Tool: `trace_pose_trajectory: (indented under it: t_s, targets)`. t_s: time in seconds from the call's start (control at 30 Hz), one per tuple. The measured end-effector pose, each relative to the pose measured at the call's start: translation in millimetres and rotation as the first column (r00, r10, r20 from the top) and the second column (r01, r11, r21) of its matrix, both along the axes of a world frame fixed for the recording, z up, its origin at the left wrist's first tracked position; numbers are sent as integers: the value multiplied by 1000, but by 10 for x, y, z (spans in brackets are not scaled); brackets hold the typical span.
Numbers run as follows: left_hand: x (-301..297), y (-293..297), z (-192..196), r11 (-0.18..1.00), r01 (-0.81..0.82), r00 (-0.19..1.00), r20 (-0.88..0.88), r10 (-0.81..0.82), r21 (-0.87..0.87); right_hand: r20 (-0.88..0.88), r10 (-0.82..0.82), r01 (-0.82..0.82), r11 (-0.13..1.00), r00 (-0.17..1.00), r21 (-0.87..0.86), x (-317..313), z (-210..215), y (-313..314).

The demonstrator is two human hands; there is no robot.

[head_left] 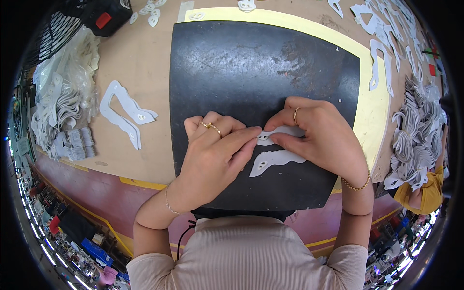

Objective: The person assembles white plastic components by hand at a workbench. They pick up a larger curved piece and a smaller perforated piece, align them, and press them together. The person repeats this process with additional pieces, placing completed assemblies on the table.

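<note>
A white, curved flat cut-out piece (pixel 265 141) with small holes near its end is pinched between my two hands over the black mat (pixel 232 63). My left hand (pixel 212 150) has its thumb and index finger pressed together at the left end of this piece. From the other side, my right hand (pixel 324 133) grips it between thumb and index finger, hiding part of its length. Just below, a second piece of the same look (pixel 270 160) lies on the mat, its holed end toward the left and its other end under my right hand.
Left on the brown table (pixel 150 63) lies a stacked U-shaped piece (pixel 121 106). Beyond it are bundled pieces (pixel 67 106) with clear plastic and a black case (pixel 106 17). Yellow sheeting (pixel 374 116) borders the mat. At right are piled pieces (pixel 415 130) and another person's yellow sleeve (pixel 429 193).
</note>
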State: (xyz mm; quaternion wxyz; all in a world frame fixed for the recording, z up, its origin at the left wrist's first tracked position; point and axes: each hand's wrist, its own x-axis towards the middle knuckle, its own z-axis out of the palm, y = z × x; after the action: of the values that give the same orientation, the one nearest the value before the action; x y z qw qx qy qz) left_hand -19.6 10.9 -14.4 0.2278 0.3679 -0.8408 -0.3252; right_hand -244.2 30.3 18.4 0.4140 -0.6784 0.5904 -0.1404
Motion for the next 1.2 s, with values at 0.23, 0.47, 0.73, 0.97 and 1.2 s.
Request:
trace_pose_trajectory:
  t_s: [0.23,0.47,0.73,0.97,1.2]
  targets:
    - [2,-21,40,1000,14,999,34,-13,-11,-3,6,-6,1000,1000,-15,-8,-10,-1]
    - [-1,-15,40,1000,9,999,41,-9,-9,3,2,-2,1000,1000,-16,-2,-12,-2]
    - [-3,-11,45,1000,5,999,54,-5,-10,-21,25,-26,998,999,-56,1,-23,-8]
    - [-2,-9,45,1000,5,998,57,-4,-9,-27,11,-12,998,1000,-68,10,-29,10]
    - [-13,10,15,998,-4,998,63,7,-57,-30,6,-8,997,1000,-79,19,-38,15]
